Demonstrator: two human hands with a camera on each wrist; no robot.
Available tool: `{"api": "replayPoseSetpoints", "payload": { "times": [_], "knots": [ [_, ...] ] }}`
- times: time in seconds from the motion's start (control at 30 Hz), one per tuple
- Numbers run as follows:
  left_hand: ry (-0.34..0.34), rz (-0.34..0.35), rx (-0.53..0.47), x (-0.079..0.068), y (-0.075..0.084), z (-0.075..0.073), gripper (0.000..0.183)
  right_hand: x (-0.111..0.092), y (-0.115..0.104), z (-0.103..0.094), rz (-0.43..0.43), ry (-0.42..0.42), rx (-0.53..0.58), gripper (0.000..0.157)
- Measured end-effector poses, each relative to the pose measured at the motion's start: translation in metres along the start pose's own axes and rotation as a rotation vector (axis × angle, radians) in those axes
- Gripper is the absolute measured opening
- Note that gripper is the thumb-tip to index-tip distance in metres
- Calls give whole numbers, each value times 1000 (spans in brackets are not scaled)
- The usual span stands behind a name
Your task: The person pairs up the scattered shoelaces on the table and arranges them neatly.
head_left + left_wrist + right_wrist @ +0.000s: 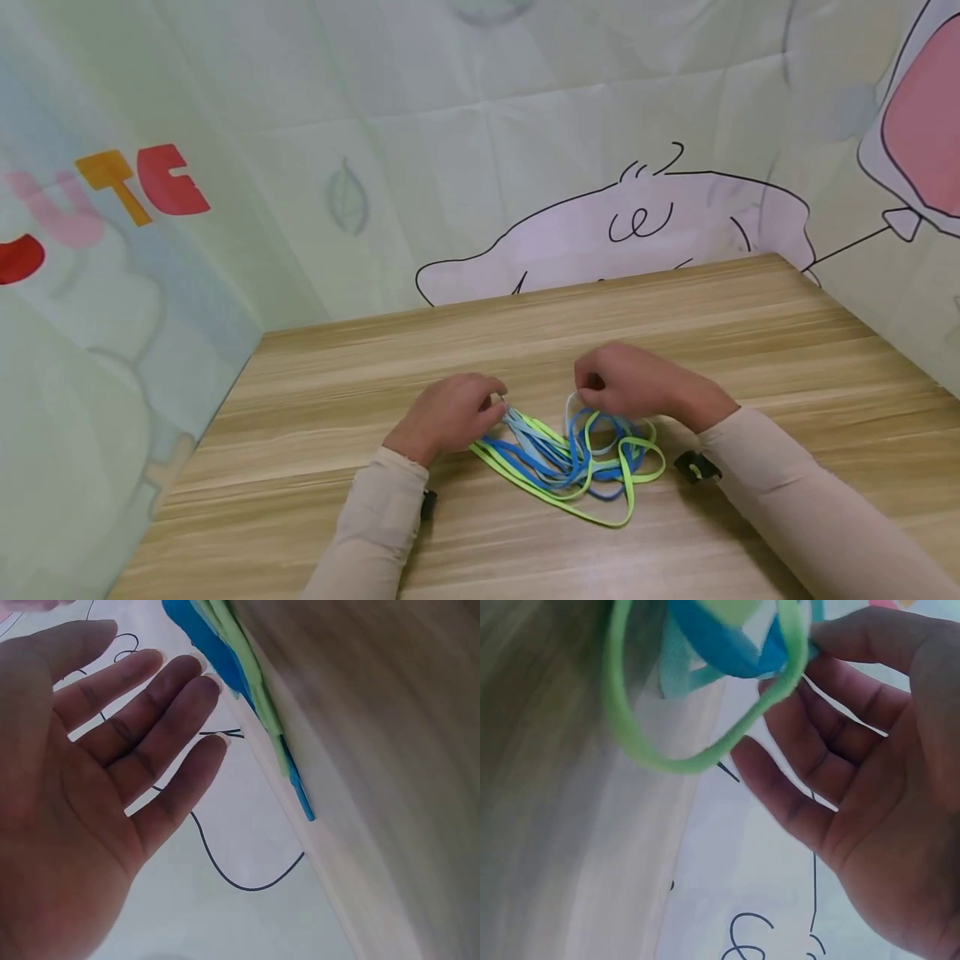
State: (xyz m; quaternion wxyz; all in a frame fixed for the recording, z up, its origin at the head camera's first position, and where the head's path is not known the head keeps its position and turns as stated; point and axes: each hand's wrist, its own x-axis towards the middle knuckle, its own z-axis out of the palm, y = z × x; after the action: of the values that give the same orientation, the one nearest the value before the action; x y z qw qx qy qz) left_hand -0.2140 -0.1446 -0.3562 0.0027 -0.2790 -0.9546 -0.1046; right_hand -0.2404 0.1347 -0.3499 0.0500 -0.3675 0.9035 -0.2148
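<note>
A loose tangle of blue, light blue and lime-green shoelaces point(558, 477) lies on the wooden table between my hands. At its left side is my left hand point(459, 410), palm turned toward the laces. Its fingers are spread and loosely bent in the left wrist view, with the thumb apart from them. Narrow lace ends, one a blue tip point(303, 801), point past those fingers. My right hand point(630, 379) is over the tangle's far right part. Between thumb and forefinger it pinches a light blue shoelace point(570, 407). A green loop point(679, 763) hangs in front of its fingers.
The wooden tabletop point(337, 367) extends around the laces, its far edge close to a pale printed cloth backdrop point(420, 192). Dark wrist devices, such as the one point(697, 467) under the right sleeve, sit close above the table.
</note>
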Motion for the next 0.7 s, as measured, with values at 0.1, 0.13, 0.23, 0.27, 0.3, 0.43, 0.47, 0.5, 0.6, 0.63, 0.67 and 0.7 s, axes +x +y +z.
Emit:
{"api": "replayPoseSetpoints", "payload": {
  "times": [0.1, 0.13, 0.23, 0.27, 0.3, 0.43, 0.47, 0.5, 0.6, 0.63, 0.67, 0.7],
  "knots": [
    [31, 26, -1, 0, 2, -1, 29, 0, -3, -2, -16, 56, 1, 14],
    [43, 37, 1, 0, 3, -1, 28, 0, -4, -2, -18, 70, 4, 13],
    [72, 67, -2, 1, 7, -2, 27, 1, -7, -3, -22, 108, 18, 10],
    [81, 75, -11, 2, 8, -2, 27, 1, -8, -4, -28, 123, 27, 9],
    [90, 82, -19, 2, 9, -2, 26, 1, -9, -4, -33, 140, 35, 8],
    [120, 104, -100, 5, 17, -1, 25, -1, -13, -6, -60, 219, 65, 6],
    [125, 108, -129, 5, 19, -1, 25, -1, -15, -6, -66, 236, 70, 5],
    [130, 112, -156, 5, 21, -2, 25, -2, -16, -7, -70, 253, 74, 5],
    [145, 115, -270, 5, 26, -2, 26, -2, -20, -8, -84, 297, 72, 5],
    [152, 115, -316, 6, 28, -1, 27, -3, -22, -8, -91, 312, 69, 5],
    [157, 113, -371, 6, 29, -1, 28, -3, -23, -8, -100, 327, 67, 5],
    [162, 109, -426, 6, 31, -1, 28, -3, -24, -8, -108, 340, 67, 5]
  ]
}}
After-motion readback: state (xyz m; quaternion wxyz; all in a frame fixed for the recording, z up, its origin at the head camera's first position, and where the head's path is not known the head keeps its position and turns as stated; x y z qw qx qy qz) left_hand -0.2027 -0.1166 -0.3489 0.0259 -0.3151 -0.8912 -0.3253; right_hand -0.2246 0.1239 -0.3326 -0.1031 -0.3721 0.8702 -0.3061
